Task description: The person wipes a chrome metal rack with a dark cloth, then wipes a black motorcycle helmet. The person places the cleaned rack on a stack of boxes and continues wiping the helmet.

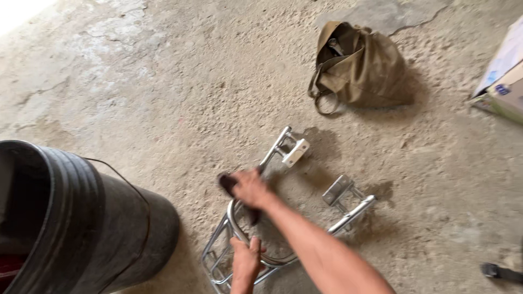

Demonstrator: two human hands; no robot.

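The black bucket [71,218] and cardboard box [504,71] run off the edges; the dark cloth [229,182] is motion-blurred.

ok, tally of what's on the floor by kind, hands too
Chrome metal rack: 1
Dark rag: 1
Black bucket: 1
Olive canvas bag: 1
Cardboard box: 1
Black strap at the right edge: 1
Hands: 2, right hand on the rag, left hand gripping the rack
Total: 6 things, 2 hands
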